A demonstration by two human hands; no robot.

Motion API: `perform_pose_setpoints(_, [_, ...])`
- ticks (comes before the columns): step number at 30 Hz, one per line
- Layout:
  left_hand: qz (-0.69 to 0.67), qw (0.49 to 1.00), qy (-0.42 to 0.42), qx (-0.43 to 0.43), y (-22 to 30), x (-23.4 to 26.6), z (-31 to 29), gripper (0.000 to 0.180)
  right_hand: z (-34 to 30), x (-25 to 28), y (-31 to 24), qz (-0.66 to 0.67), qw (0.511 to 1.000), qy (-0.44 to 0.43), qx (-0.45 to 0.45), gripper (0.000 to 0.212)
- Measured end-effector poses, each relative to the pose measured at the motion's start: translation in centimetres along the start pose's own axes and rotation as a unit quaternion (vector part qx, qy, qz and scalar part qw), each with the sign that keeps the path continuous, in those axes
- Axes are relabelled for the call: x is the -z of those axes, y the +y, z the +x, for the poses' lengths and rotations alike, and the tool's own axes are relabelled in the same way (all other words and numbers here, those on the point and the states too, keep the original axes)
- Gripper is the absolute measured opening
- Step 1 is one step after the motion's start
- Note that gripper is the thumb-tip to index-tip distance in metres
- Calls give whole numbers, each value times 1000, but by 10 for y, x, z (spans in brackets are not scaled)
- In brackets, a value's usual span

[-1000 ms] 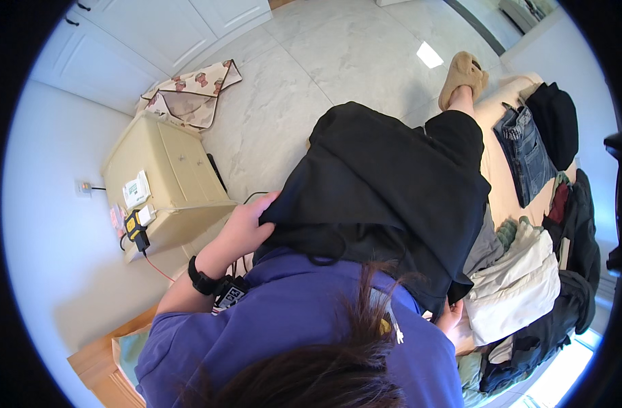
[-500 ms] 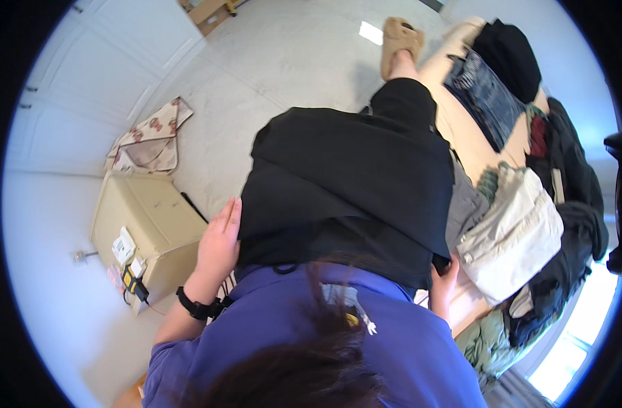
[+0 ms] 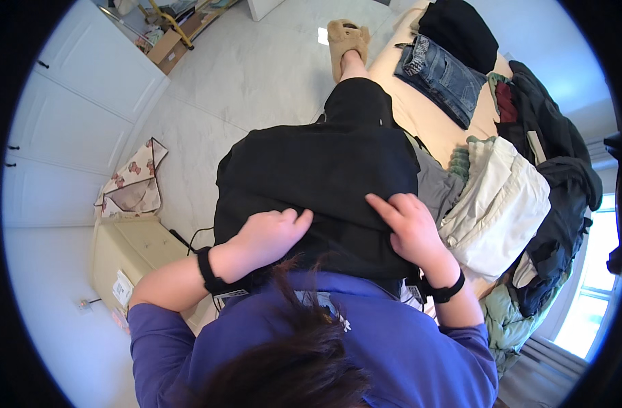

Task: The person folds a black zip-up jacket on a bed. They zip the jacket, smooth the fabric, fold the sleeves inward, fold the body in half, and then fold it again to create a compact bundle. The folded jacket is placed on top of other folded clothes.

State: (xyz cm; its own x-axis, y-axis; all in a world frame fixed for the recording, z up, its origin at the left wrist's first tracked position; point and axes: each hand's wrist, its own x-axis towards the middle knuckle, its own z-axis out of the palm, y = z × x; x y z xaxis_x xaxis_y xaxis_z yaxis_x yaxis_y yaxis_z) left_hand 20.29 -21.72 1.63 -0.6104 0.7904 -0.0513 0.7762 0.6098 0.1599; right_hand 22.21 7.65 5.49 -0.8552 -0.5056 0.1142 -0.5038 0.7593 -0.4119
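Note:
A folded black garment (image 3: 311, 166) is spread over my lap; its exact kind cannot be told. My left hand (image 3: 270, 233) rests on its near left part. The fingers of that hand are curled in at a fold of the cloth. On the near right part lies my right hand (image 3: 414, 226), its index finger stretched out over the fabric and the other fingers loosely bent. A crease runs across the cloth between both hands. Each wrist wears a black band.
Right of me, a bed (image 3: 386, 75) holds folded jeans (image 3: 443, 78), a black folded garment (image 3: 458, 30), cream trousers (image 3: 501, 211) and a pile of dark clothes (image 3: 562, 197). At left stand a beige cabinet (image 3: 134, 248), a patterned cloth (image 3: 135, 180) and white cupboards (image 3: 87, 102).
Both hands have left the garment's side edges and come inward onto its top, near the fold. The view has shifted, so the bed and cupboards show more fully.

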Motion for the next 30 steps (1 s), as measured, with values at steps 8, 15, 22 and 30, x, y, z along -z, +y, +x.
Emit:
perform_pose_setpoints(8, [-46,994,-98,-14,-1,11,43,45,23,21,9,57,993,-100,-9,69])
perform_pose_setpoints(15, [-186,946,-262,46,-9,2,31,60,18,22,34,226,968,-103,-33,32])
perform_pose_setpoints(22, [-161,980,-115,-33,-10,0,44,61,55,-38,159,394,857,116,-312,21])
perform_pose_setpoints(30, [-70,989,38,-121,-3,3,66,40,60,-49,178,553,762,59,-331,18])
